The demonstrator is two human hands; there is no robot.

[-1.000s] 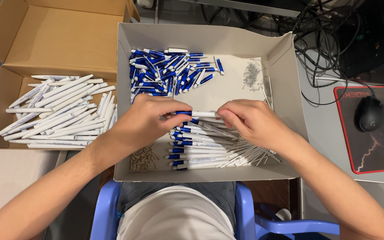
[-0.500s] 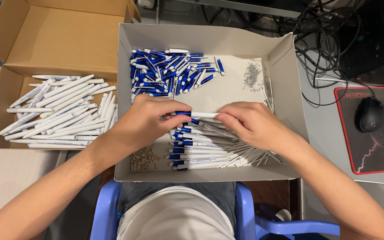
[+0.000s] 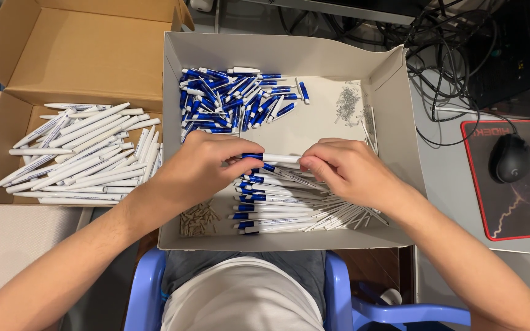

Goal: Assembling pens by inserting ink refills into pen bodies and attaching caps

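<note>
White-and-blue pen [image 3: 280, 159] sits pinched at both ends, left hand [image 3: 200, 168] on its blue end, right hand [image 3: 345, 168] on the white barrel, over the middle of the grey tray [image 3: 394, 110]. Just below: row of assembled pens [image 3: 289, 205]. Far side: blue pen parts [image 3: 234, 101]. Left, cardboard box [image 3: 75, 55] w/ white barrels [image 3: 81, 156]. Right: mouse [image 3: 510, 157] on mat.
</note>
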